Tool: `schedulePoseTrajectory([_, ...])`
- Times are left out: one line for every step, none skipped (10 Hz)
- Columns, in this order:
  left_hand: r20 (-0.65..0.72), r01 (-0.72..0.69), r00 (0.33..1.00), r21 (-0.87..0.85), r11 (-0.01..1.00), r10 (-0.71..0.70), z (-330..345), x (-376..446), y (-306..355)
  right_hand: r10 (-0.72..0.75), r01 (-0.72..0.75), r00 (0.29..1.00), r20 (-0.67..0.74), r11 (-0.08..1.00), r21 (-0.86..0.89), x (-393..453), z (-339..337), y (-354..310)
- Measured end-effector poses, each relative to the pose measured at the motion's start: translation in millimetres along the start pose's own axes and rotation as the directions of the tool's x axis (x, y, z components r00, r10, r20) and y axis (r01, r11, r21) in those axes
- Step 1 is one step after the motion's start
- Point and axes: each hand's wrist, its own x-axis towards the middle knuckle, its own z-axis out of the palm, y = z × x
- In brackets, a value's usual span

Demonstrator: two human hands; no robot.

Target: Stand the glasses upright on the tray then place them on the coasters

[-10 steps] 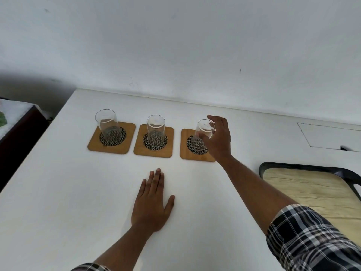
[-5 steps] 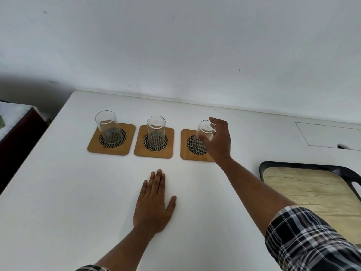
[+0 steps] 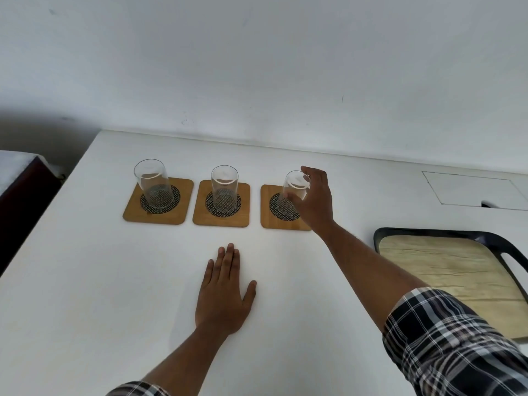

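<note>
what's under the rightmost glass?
A wooden coaster with a dark mesh disc lies beneath the rightmost glass. The right hand grips the glass, hiding the coaster's right edge and whether the base touches.

My right hand (image 3: 313, 201) wraps a clear, glossy glass (image 3: 293, 192). The coasters (image 3: 221, 204) look like matt wood with dark woven mesh centres. At three o'clock, the tray (image 3: 445, 270) has a glossy black rim around woodgrain. The table (image 3: 85, 281) is smooth matt white.
</note>
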Motion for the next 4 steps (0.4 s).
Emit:
schedulePoseTrajectory([0.01,0.0,1.0,0.004,1.0,0.0,-0.3,0.5,-0.7,0.039,-0.038,0.998,0.049,0.999,-0.014,-2.8,-1.9,-3.8])
schedulePoseTrajectory([0.016,0.008,1.0,0.019,1.0,-0.009,0.1,2.1,-1.8,0.09,-0.088,0.993,0.073,0.995,-0.038,-10.8,-2.8,-7.1])
schedulePoseTrajectory([0.012,-0.003,1.0,0.004,1.0,0.003,-2.8,0.6,0.3,0.12,-0.116,0.99,0.067,0.991,-0.062,-27.8,-9.2,-15.4])
schedulePoseTrajectory([0.013,-0.017,1.0,0.017,1.0,0.017,-2.4,-0.4,0.2,0.127,-0.124,0.991,0.051,0.99,-0.063,-46.4,-11.5,-18.1])
